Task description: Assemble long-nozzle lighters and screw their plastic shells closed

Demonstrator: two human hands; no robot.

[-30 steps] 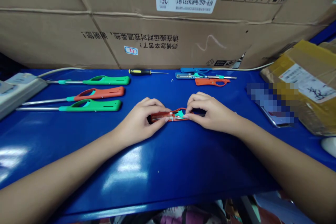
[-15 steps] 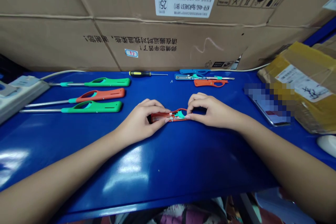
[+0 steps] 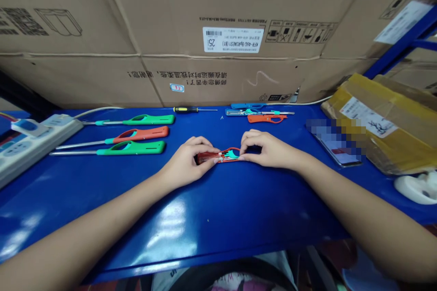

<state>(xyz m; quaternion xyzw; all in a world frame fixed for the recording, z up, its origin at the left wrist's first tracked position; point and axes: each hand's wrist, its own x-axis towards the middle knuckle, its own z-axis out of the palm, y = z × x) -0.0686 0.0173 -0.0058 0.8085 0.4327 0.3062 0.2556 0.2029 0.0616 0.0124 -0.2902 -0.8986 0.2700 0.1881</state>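
An opened orange gas lighter lies between my hands, its inner parts and teal trigger showing. My left hand is closed around its handle end, thumb along the near side and fingers over the far side. At the trigger end, my right hand pinches with thumb and forefinger; its fingertips cover the front of the shell. Whether they also hold a small part is hidden.
Three long lighters lie left: a green one, an orange one, another green one. Behind are a screwdriver, a half-shell and lighter parts. A power strip, phone and taped parcel flank them.
The camera view has tilted upward, showing more of the big carton. Both hands keep nearly the same hold on the lighter, with only slight finger movement.
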